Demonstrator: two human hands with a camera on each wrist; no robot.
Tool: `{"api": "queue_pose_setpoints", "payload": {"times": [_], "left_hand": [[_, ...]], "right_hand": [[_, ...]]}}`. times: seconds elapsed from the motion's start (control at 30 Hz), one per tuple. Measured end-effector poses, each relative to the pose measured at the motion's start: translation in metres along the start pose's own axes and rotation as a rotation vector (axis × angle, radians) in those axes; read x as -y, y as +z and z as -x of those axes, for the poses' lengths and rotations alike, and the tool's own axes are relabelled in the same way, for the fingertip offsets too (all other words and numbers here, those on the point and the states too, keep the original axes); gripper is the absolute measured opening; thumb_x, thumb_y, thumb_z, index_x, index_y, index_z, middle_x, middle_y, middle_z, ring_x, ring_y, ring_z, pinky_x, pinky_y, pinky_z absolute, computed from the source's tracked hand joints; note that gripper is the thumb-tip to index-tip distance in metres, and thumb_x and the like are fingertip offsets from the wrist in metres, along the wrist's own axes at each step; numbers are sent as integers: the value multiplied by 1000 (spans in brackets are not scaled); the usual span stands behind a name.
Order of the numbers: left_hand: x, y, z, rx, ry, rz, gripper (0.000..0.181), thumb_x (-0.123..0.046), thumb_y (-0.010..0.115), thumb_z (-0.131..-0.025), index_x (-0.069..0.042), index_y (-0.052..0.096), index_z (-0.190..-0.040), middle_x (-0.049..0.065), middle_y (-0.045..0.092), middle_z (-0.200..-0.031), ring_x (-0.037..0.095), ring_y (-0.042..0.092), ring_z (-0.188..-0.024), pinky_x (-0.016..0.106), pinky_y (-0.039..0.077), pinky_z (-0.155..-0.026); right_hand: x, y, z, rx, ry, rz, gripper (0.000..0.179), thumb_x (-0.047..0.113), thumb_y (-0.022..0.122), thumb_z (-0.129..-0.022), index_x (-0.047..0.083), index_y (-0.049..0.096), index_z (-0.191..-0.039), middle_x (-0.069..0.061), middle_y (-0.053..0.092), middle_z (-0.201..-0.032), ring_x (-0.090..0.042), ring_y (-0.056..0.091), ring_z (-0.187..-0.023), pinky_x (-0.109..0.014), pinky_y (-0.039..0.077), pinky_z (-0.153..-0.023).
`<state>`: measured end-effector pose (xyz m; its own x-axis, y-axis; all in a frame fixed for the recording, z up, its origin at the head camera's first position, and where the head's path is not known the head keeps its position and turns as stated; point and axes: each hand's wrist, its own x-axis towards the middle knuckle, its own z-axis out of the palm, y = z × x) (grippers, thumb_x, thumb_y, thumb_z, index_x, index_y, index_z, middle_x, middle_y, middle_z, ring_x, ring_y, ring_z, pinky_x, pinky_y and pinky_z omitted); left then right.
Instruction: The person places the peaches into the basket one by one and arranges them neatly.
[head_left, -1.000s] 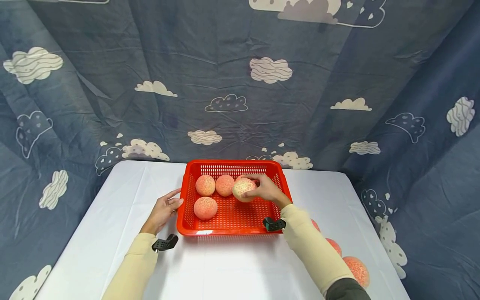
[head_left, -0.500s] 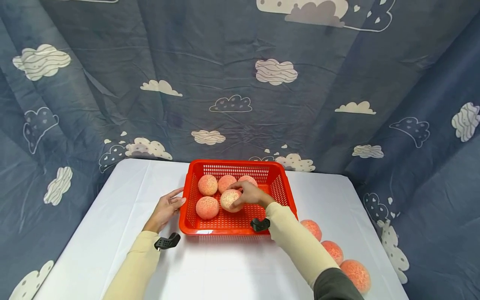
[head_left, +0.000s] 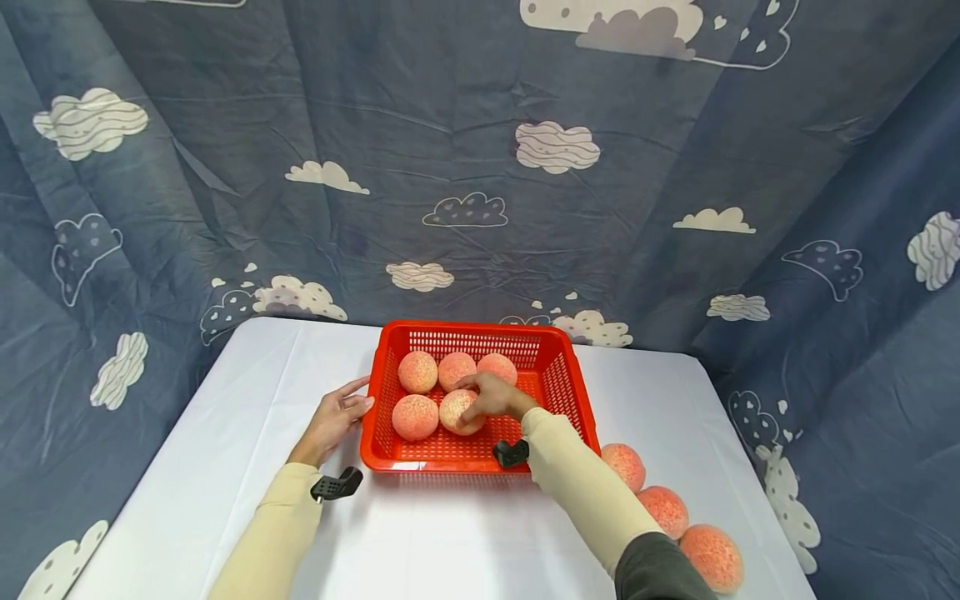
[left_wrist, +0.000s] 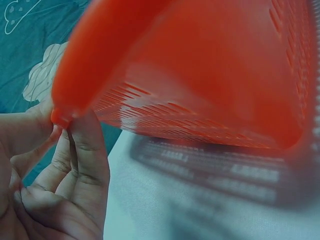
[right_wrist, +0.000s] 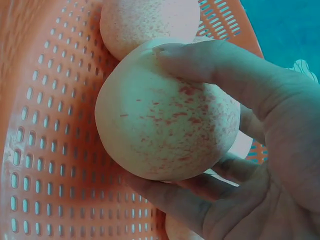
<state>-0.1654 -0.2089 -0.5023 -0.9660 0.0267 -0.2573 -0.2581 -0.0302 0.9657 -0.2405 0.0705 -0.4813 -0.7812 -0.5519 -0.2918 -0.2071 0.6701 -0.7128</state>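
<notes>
A red plastic basket (head_left: 442, 466) with slotted walls stands on the white table. At its left side, my left hand (head_left: 332, 425) pinches the rim between thumb and fingers; the left wrist view shows the fingers (left_wrist: 87, 145) under the rim's lip. My right hand (head_left: 492, 395) is inside the basket and grips a pale yellow peach (head_left: 453, 410) with red flecks, thumb on one side and fingers curled round the other. That peach sits low in the front row, just right of a pinker peach (head_left: 415, 417). Behind them is a row of peaches (head_left: 417, 372).
Right of the basket, a slanting line of peaches (head_left: 663, 511) lies on the white tablecloth (head_left: 420, 542), close to my right sleeve (head_left: 585, 479). A dark blue curtain (head_left: 465, 267) with cloud prints hangs behind the table and along its sides.
My right hand has carried the pale peach from the back right of the basket leftward and down into the front row. The left hand keeps its place at the rim.
</notes>
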Motion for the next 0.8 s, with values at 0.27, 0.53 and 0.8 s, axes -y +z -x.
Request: {"api": "queue_pose_setpoints", "payload": {"times": [0.27, 0.53, 0.8], "left_hand": [[1, 1, 2, 24, 25, 3, 55, -2, 56, -96, 6, 34, -145, 1, 66, -87, 5, 58, -68, 20, 49, -63], [-3, 2, 3, 17, 15, 6, 55, -1, 56, -96, 4, 34, -146, 0, 65, -86, 5, 58, -68, 19, 48, -62], [-3, 1, 4, 17, 17, -3, 55, -2, 56, -96, 4, 33, -146, 1, 66, -88, 4, 59, -70, 20, 50, -65]], "right_hand": [[-3, 3, -4, 3, 102, -41, 61, 9, 87, -68, 7, 61, -123, -12, 57, -128, -30, 50, -121, -45, 39, -103], [-2, 1, -1, 41, 65, -45, 65, 4, 83, -69, 6, 55, -128, -16, 55, -129, -31, 50, -120, -44, 40, -101], [1, -4, 10, 38, 48, -66, 61, 7, 81, -72, 5, 55, -127, -16, 55, -127, -31, 51, -118, -44, 41, -100]]}}
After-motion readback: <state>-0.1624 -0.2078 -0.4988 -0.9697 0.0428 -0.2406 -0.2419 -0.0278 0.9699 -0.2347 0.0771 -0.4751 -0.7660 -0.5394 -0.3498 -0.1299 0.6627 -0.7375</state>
